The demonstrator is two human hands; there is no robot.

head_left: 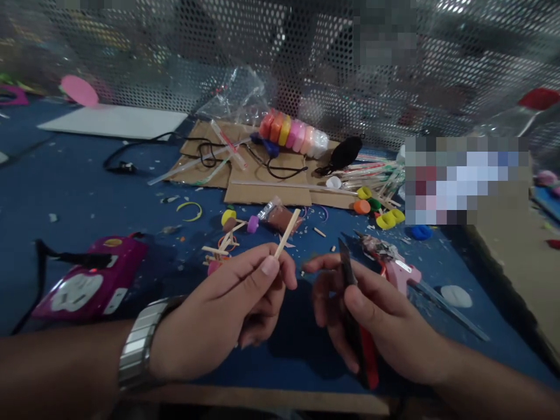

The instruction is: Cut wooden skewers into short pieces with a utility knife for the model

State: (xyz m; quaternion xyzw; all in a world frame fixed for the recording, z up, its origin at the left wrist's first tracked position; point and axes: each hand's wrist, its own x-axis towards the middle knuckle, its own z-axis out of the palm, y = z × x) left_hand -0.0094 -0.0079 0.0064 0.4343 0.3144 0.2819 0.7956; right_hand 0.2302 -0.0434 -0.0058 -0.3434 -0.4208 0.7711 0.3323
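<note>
Between thumb and forefinger, my left hand [236, 297] pinches a thin wooden stick [287, 232], which points up and slightly right. A metal watch band circles that wrist. My right hand [376, 309] holds a utility knife [365, 350] with a red and black handle, its dark blade tilted up and to the left. Stick and blade are apart. Behind my left hand lies a small bundle of joined sticks [225, 245] with coloured caps, partly hidden by the hand. Just beyond the stick rests a clear packet of brown material [280, 217].
A pink glue gun [400, 271] with a clear glue stick lies right of my right hand. At left sits a magenta box [94, 280] with a cable. Cardboard pieces [266, 191], coloured clay packs [291, 133] and loose caps [387, 219] lie farther back, before a perforated metal panel [306, 64].
</note>
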